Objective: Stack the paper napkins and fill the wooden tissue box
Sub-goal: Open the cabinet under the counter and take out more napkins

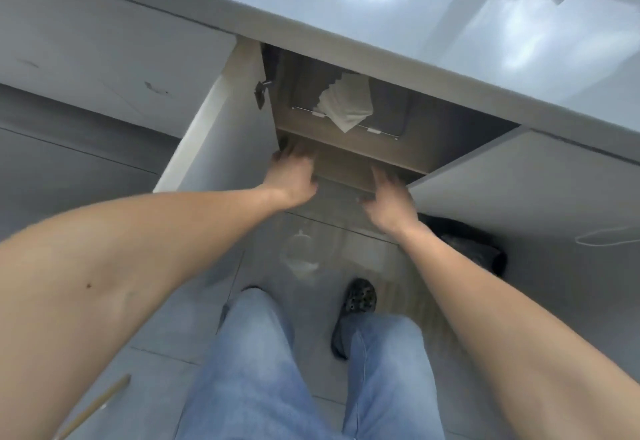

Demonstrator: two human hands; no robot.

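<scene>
Looking straight down at an open cupboard under a glossy pale-grey bench (433,6). Inside, a wooden tissue box (381,127): flat-sided, brownish-grey grain, matte, with a dark rounded-rectangle opening on its upper face and a thin clear strip along that opening's near edge. Sits on the cupboard shelf, tucked partly beneath the bench lip. Long axis runs left to right, dropping a little toward the right of frame, opening face turned up toward the camera. One paper napkin (346,101) sticking out of the slot, off-white, soft and crumpled, zigzag cut along its upper-left edge, a corner drooping toward the near side.

Left hand (294,172) at the near-left corner of the box, fingers curled over the front edge, probably gripping it, though motion blur makes that hard to confirm. Right hand (389,202) just beside the front edge toward the right, fingers spread and loose, grip released, touching or not impossible to say. White cabinet door (221,127) swung open on the left, metal hinge (261,93) near its top. Grey tiled floor (156,353) below, blue jeans (263,370), a dark perforated clog (358,299).
</scene>
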